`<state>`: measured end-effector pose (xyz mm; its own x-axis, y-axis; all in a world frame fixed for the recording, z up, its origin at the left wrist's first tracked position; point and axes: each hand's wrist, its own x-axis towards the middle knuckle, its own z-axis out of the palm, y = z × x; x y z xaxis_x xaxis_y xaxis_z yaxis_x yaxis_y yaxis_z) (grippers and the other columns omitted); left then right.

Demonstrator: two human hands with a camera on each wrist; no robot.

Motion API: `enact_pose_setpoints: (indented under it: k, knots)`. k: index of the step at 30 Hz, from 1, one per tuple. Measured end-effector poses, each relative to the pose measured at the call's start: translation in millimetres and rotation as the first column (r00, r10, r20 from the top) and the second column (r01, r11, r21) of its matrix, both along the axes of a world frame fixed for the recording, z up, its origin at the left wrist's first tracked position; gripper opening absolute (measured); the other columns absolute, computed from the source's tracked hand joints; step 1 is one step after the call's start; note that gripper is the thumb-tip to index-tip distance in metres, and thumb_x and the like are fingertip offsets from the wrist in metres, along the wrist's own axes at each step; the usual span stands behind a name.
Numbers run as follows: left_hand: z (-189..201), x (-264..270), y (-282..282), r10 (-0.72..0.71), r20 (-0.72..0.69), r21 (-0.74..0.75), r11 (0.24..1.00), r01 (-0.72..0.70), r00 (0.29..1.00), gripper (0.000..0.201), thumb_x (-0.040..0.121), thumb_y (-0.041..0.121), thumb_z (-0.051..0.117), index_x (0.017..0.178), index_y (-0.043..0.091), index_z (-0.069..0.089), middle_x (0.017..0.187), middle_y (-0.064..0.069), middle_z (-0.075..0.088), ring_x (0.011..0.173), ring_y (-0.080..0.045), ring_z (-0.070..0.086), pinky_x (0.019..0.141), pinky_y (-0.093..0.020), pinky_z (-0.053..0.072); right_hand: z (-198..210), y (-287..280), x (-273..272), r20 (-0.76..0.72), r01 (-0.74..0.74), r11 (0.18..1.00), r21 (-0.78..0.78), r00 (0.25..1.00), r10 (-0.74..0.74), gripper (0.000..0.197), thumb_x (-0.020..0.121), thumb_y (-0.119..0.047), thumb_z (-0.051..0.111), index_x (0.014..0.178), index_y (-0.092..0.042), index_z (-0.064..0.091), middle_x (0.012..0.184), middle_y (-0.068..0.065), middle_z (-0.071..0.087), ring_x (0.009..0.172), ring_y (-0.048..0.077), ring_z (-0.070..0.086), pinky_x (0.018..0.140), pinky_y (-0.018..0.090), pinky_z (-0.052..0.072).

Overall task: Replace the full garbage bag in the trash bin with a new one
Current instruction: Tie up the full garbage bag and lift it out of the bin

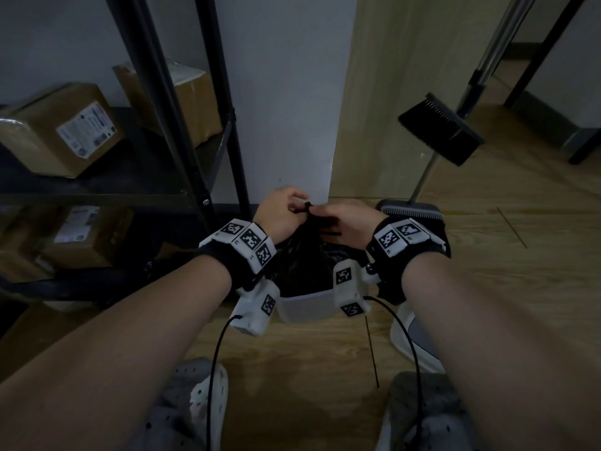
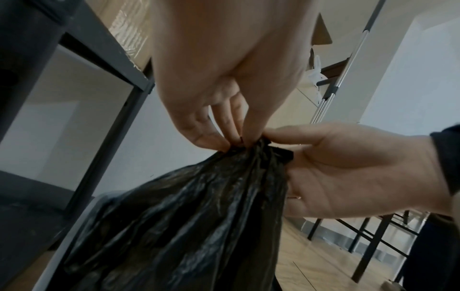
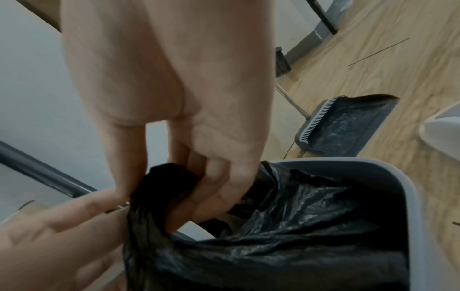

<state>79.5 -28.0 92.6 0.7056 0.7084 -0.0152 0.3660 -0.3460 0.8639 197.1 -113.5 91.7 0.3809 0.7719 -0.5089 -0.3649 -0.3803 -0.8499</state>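
A black garbage bag rises out of a grey trash bin on the wooden floor. Its mouth is gathered into a bunched neck. My left hand pinches that neck from the left with fingertips. My right hand grips the gathered top from the right; in the right wrist view its fingers curl around a black wad of the bag. The rest of the bag still lies inside the bin rim.
A black metal shelf with cardboard boxes stands at the left. A grey dustpan and a broom stand behind the bin at the right. A white object lies on the floor by my right arm.
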Motion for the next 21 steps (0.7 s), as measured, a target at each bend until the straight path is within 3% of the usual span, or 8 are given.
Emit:
enact_pose_setpoints:
  k: [3, 6, 9, 13, 16, 18, 21]
  knots:
    - [-0.6, -0.6, 2.3, 0.043, -0.022, -0.073, 0.996, -0.045, 0.999, 0.038, 0.077, 0.005, 0.072, 0.113, 0.001, 0.059, 0.086, -0.01, 0.067, 0.075, -0.018, 0.062, 0.078, -0.026, 0.05, 1.9, -1.1, -0.2, -0.032, -0.015, 1.0, 0.014, 0.999, 0.015, 0.039, 0.088, -0.007, 0.058, 0.127, -0.003, 0.056, 0.122, 0.014, 0.063, 0.096, 0.021, 0.062, 0.069, 0.026, 0.052]
    - [1.9, -0.4, 7.0, 0.07, -0.073, -0.203, 0.976, -0.084, 0.995, 0.035, 0.081, 0.007, 0.068, 0.115, 0.004, 0.064, 0.093, -0.008, 0.067, 0.087, -0.017, 0.062, 0.075, -0.019, 0.047, 3.3, -4.4, 0.6, -0.052, -0.025, 1.0, 0.009, 0.998, 0.026, 0.035, 0.093, -0.006, 0.049, 0.127, -0.005, 0.056, 0.115, 0.01, 0.061, 0.09, 0.018, 0.061, 0.066, 0.024, 0.05]
    - [4.5, -3.8, 9.7, 0.068, -0.108, -0.407, 0.907, -0.106, 0.992, 0.027, 0.085, 0.016, 0.064, 0.111, 0.009, 0.068, 0.086, -0.002, 0.064, 0.076, -0.011, 0.057, 0.067, -0.02, 0.044, 3.8, -8.5, 2.3, -0.074, -0.051, 0.999, 0.014, 0.996, 0.052, 0.036, 0.094, -0.005, 0.045, 0.128, -0.007, 0.056, 0.113, 0.008, 0.063, 0.091, 0.018, 0.062, 0.06, 0.023, 0.053]
    - [1.7, -7.5, 10.1, 0.051, -0.095, -0.524, 0.847, -0.093, 0.994, 0.004, 0.086, 0.02, 0.066, 0.083, 0.017, 0.067, 0.076, 0.002, 0.061, 0.072, -0.009, 0.056, 0.066, -0.019, 0.042, 1.4, -11.8, 2.6, -0.027, -0.137, 0.99, 0.032, 0.99, 0.138, 0.036, 0.093, -0.002, 0.047, 0.128, -0.008, 0.057, 0.113, 0.007, 0.063, 0.101, 0.019, 0.059, 0.079, 0.025, 0.05]
    - [-3.7, -5.7, 12.2, 0.069, -0.089, -0.521, 0.847, -0.106, 0.994, 0.012, 0.086, 0.013, 0.065, 0.075, 0.017, 0.062, 0.072, 0.002, 0.058, 0.067, -0.007, 0.053, 0.062, -0.017, 0.041, -1.7, -11.9, 2.4, 0.04, -0.136, 0.99, 0.04, 0.99, 0.134, 0.028, 0.091, 0.002, 0.052, 0.114, -0.008, 0.063, 0.1, 0.005, 0.065, 0.091, 0.015, 0.061, 0.079, 0.021, 0.053]
    - [-7.0, -3.5, 15.0, 0.1, -0.102, -0.451, 0.882, -0.136, 0.99, 0.002, 0.085, 0.013, 0.067, 0.084, 0.011, 0.066, 0.07, 0.001, 0.057, 0.062, -0.006, 0.052, 0.056, -0.014, 0.042, -3.6, -12.7, 4.5, 0.099, -0.047, 0.998, 0.037, 0.994, 0.043, 0.019, 0.086, 0.004, 0.06, 0.101, -0.006, 0.066, 0.091, 0.007, 0.065, 0.081, 0.014, 0.063, 0.065, 0.017, 0.056]
    - [-15.5, -2.7, 25.0, 0.166, -0.114, -0.284, 0.939, -0.192, 0.979, 0.021, 0.084, 0.013, 0.067, 0.102, 0.003, 0.069, 0.07, -0.001, 0.059, 0.06, -0.007, 0.053, 0.059, -0.017, 0.048, -6.8, -18.3, 11.2, 0.179, 0.042, 0.999, 0.025, 0.983, -0.046, 0.01, 0.084, 0.005, 0.063, 0.088, -0.004, 0.067, 0.079, 0.007, 0.064, 0.07, 0.013, 0.062, 0.054, 0.012, 0.054]
